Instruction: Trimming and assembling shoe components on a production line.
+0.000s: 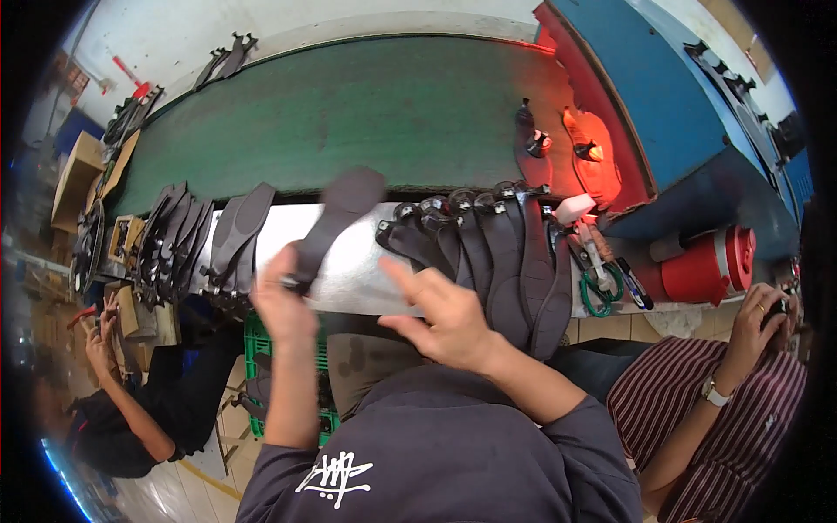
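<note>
Beyond the near edge, looking over a broad, flat, dark-green work surface (pixel 349 105), then coming nearer to a long, shiny, silver-coloured ledge (pixel 349 292). On its right, running along a row of dark-grey, sole-shaped pieces (pixel 503 292) topped with glossy black fittings (pixel 433 207). Above the ledge's middle, holding up a matt, dark-grey, waisted sole (pixel 347 207), leaning with its broad end toward the green surface and blurring. Judging by looks, probably handling light: seeming thin, fairly stiff with slight give, gripping dry rather than slippery, hardly fragile. In the right hand (pixel 449 318), holding nothing, spreading thumb and forefinger apart near the sole. In the left hand (pixel 288 305), pinching the narrow near end, but being unable to tell the exact fingertip contact. Probably handling best by both side edges at the waist, staying off the small black part (pixel 295 283) at the narrow end.
</note>
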`<state>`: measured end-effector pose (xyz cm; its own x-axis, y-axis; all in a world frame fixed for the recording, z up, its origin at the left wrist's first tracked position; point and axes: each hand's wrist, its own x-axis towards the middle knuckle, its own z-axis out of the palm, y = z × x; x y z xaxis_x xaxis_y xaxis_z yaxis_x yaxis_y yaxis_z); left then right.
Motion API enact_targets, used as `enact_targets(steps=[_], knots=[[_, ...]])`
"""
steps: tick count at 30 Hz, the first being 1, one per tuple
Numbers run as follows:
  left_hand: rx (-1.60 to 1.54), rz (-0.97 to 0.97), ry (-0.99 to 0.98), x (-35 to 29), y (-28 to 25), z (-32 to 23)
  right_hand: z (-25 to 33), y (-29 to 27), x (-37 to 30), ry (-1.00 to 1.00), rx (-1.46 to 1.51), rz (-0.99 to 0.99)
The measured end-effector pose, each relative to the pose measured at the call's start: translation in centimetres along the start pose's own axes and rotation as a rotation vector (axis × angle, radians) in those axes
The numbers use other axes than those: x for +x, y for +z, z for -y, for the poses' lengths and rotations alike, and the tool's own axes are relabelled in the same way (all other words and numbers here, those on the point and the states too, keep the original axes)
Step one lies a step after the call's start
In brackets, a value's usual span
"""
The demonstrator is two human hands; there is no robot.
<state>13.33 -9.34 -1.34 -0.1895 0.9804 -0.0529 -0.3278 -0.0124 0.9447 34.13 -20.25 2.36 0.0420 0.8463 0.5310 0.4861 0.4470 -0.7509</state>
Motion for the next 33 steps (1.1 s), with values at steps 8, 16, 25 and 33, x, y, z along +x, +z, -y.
enact_targets(steps=[8, 16, 25, 33], knots=[[0.513, -0.166, 0.584, 16.4, -15.2, -5.4, -9.6, -11.8, -0.3, 0.474, 0.008, -0.476], [1.231, -0.417, 0.707, 15.1, -21.5, -4.8, -13.5, -13.2, 0.9, 0.652, 0.296, -0.334], [0.379, 0.471, 0.033, -0.2, 0.6, -1.2, -1.6, -11.1, 4.0, 0.082, -0.032, -0.214], [0.014, 0.874, -0.064, -4.6, 9.3, -2.4, 1.0, -2.1, 1.9, 0.067, 0.244, -0.173]])
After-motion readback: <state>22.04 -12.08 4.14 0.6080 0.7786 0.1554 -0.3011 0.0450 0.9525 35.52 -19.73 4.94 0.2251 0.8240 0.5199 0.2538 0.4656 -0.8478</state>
